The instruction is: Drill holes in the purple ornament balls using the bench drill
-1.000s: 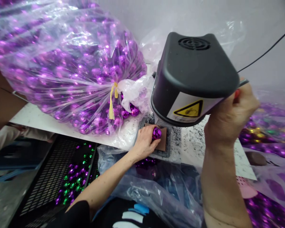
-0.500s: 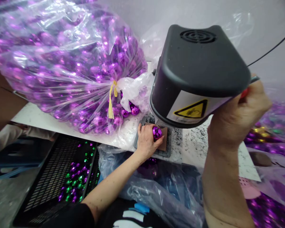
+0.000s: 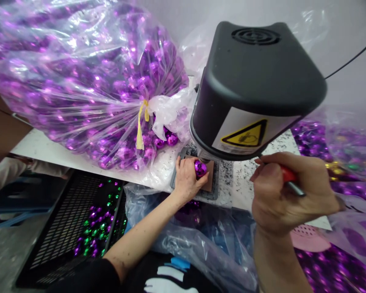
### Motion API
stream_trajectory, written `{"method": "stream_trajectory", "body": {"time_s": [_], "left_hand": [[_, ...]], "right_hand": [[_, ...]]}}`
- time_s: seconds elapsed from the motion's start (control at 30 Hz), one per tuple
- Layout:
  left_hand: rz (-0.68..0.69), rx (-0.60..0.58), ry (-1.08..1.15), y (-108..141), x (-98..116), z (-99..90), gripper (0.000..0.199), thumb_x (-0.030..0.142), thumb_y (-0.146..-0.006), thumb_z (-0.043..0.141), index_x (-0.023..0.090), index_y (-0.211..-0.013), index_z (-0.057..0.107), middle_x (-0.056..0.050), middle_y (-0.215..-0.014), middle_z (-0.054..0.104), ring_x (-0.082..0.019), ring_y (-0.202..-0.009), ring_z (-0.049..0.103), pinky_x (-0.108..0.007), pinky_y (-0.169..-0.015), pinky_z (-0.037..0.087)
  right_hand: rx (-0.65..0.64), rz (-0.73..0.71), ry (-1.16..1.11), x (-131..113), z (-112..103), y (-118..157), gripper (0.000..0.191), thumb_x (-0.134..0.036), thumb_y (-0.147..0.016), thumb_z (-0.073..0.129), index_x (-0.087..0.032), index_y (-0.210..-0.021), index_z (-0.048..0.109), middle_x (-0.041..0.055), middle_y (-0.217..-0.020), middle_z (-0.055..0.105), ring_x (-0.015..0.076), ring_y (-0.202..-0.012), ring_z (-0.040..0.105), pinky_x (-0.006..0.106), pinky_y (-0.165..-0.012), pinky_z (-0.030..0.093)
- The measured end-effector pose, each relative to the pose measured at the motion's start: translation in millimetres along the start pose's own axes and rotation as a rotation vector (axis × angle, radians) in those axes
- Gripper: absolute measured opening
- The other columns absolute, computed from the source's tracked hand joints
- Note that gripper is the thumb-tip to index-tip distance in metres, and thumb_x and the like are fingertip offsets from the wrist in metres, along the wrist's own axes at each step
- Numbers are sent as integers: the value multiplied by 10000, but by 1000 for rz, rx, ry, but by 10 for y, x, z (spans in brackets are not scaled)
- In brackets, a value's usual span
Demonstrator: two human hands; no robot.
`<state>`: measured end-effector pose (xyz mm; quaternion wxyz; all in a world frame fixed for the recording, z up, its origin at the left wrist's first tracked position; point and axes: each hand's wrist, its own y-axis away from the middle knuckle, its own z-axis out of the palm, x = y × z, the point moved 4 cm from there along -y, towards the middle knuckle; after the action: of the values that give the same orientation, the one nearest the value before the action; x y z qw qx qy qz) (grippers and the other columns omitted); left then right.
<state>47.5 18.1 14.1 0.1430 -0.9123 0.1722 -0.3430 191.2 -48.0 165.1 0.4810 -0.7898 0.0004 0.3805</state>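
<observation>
A black drill press head (image 3: 262, 77) with a yellow warning label fills the upper right middle. My left hand (image 3: 187, 175) pinches a shiny purple faceted ball (image 3: 200, 168) on a brown block (image 3: 208, 184) on the machine's grey base (image 3: 212, 196), just under the spindle. The chuck (image 3: 205, 156) is close above the ball; whether its tip touches is hidden. My right hand (image 3: 289, 191), right of the machine, is wrapped round a feed lever (image 3: 289, 175) with a red part and a metal end.
A big tied clear bag of purple balls (image 3: 88, 89) lies left on the white table (image 3: 64, 156). Black crates (image 3: 57, 215) below hold purple and green balls. Dark shavings dot the tabletop. A pink perforated piece (image 3: 309, 238) and more bagged balls lie right. Plastic sheeting (image 3: 201, 244) covers my lap.
My right hand has come down and towards me with the lever, and the chuck has lowered towards the ball. My left hand still holds the ball in place.
</observation>
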Motion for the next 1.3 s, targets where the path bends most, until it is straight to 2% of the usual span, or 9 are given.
{"method": "stream_trajectory", "body": {"time_s": [0.13,0.27,0.47,0.53,0.7,0.9,1.17,1.3], "left_hand": [[4,13,0,1,2,1,397,314,-832,767,208,-1135,533,-94,-1120,642,-295,-1115,595,-537,-1159,357],[10,45,-27,2,9,2,430,318,-816,782,203,-1147,532,-94,-1130,650,-291,-1106,603,-545,-1170,348],[20,69,-84,-5,28,2,437,317,-798,798,206,-1136,543,-86,-1125,663,-290,-1097,609,-557,-1187,331],[24,70,-82,-4,29,2,443,315,-797,801,204,-1143,546,-88,-1126,667,-291,-1087,613,-561,-1183,334],[30,89,-58,8,20,2,422,318,-799,800,203,-1121,554,-86,-1105,673,-282,-1042,625,-562,-1165,354],[35,117,-50,8,28,0,413,310,-790,793,198,-1108,555,-83,-1077,674,-278,-1022,628,-567,-1148,374],[69,127,-87,21,40,-3,423,397,-849,769,189,-1137,539,-96,-1081,661,-280,-1040,626,-572,-1176,345],[65,121,-100,15,35,16,413,352,-817,790,189,-1107,546,-84,-1033,664,-284,-1025,625,-571,-1171,349]], "right_hand": [[16,-13,-24,-9,-7,-24,234,-214,-890,580,-292,-1063,718,-34,-781,620,62,-615,552,252,-563,423],[-26,46,-31,5,26,-47,114,-262,-902,588,-198,-879,679,-44,-674,556,41,-537,483,238,-516,374],[57,131,-26,-58,57,-184,355,-403,-951,552,-149,-705,579,-46,-560,488,39,-496,469,233,-473,322],[39,143,-5,-79,64,-223,351,-398,-953,558,-148,-709,600,-48,-544,479,35,-495,462,232,-476,318],[-18,150,0,-95,41,-243,251,-370,-952,564,-175,-870,700,-51,-596,523,26,-505,462,225,-478,327],[-16,133,-7,-73,35,-224,336,-379,-942,582,-139,-707,573,-46,-560,495,31,-502,460,222,-481,307],[15,178,-31,-42,44,-195,436,-514,-920,593,-133,-709,578,-41,-559,479,38,-513,458,228,-494,306],[49,148,25,-53,47,-159,413,-451,-940,584,-126,-687,552,-42,-540,470,32,-504,462,215,-513,350]]}}
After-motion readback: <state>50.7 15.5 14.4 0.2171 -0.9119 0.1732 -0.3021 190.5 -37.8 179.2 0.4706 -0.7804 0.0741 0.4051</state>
